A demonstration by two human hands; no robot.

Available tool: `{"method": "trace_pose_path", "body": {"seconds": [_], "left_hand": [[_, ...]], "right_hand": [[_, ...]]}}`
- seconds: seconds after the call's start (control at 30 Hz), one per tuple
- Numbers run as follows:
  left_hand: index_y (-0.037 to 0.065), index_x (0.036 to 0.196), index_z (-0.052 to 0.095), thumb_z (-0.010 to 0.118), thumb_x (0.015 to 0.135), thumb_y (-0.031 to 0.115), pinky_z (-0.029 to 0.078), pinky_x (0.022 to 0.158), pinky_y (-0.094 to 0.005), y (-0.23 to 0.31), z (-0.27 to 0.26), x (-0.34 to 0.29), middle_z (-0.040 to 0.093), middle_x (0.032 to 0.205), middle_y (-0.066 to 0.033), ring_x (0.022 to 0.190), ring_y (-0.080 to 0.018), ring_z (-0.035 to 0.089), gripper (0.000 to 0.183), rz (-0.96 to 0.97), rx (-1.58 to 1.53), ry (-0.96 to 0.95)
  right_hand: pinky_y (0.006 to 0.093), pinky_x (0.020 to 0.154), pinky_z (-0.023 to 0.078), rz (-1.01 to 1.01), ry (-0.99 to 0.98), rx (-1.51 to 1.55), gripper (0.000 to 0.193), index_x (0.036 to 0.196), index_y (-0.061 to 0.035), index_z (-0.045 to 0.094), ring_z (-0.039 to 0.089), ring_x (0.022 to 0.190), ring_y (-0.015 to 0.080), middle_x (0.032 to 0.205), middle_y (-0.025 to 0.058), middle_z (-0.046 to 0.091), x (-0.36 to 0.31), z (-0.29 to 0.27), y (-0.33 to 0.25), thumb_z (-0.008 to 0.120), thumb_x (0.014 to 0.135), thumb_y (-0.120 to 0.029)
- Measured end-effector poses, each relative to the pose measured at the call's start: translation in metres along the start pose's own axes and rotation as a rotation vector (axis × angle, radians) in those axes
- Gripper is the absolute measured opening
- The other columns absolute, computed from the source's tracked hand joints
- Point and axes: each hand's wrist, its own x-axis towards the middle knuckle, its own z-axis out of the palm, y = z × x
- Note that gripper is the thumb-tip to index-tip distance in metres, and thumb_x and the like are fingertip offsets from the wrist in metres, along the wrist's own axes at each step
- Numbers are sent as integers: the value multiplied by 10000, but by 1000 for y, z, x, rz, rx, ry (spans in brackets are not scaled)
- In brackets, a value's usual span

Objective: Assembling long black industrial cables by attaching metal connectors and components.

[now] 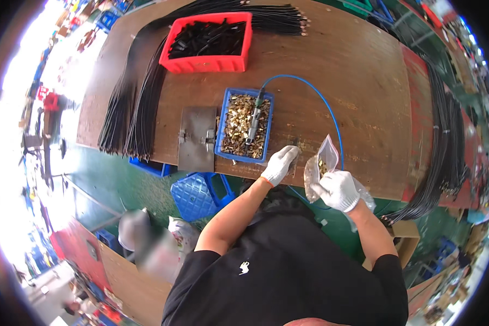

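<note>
My right hand (339, 190), in a white knitted glove, is closed on a clear zip bag (328, 150) at the table's front edge. Small brass-coloured parts (323, 167) show inside it, and more loose plastic hangs below the hand. To its left, my left hand (280, 164), also gloved, rests at the table edge with its fingers curled together. Something thin and see-through may be at its fingertips, but it is too indistinct to name. Just beyond that hand stands a blue bin (221, 142) full of small brass-coloured metal parts. A grey air tool (254, 126) with a blue hose (323, 98) lies across them.
A red bin (204, 66) of black pieces stands at the back of the brown table (358, 98). Bundles of black cables (141, 119) lie left, with more cables (440, 130) right. A metal plate (196, 138) sits beside the blue bin; a blue stool (193, 196) stands below.
</note>
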Motion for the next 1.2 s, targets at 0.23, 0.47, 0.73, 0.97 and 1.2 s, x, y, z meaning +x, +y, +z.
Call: {"method": "trace_pose_path", "body": {"seconds": [0.23,0.47,0.73,0.97,1.2], "left_hand": [[-20,1379,630,387,1161,386,466,1072,-378,-67,-21,22,745,1234,-123,1191,-212,652,521,251,88,-48],[9,1425,594,380,1146,500,453,1125,-339,-46,-100,-28,639,1403,-64,1258,-160,593,604,10,-460,-88],[79,1565,480,534,1045,626,480,1143,-411,-35,-147,-53,606,1498,-85,1318,-198,607,757,-260,-796,-8],[69,1475,570,580,1080,455,537,1087,-405,-34,-142,-53,689,1384,-86,1219,-210,684,552,-278,-1051,-27],[51,1395,626,609,1064,406,568,1039,-445,27,-137,-54,727,1309,-112,1146,-243,720,486,-367,-1108,-19]], "right_hand": [[422,517,439,-202,-257,308,321,615,-95,537,541,532,324,595,98,509,93,-28,-39,804,794,-119],[327,568,369,310,-380,696,216,775,2,679,473,615,102,652,19,499,177,37,-25,738,928,-138],[267,657,551,799,-397,1152,173,967,-7,796,690,713,103,839,31,764,250,156,20,741,980,-170],[315,699,590,966,-493,1127,189,1039,12,772,729,751,171,911,74,779,294,191,36,730,982,-163],[400,753,615,1216,-556,1118,226,1071,2,742,758,790,261,937,124,791,319,211,79,682,1002,-205]]}}
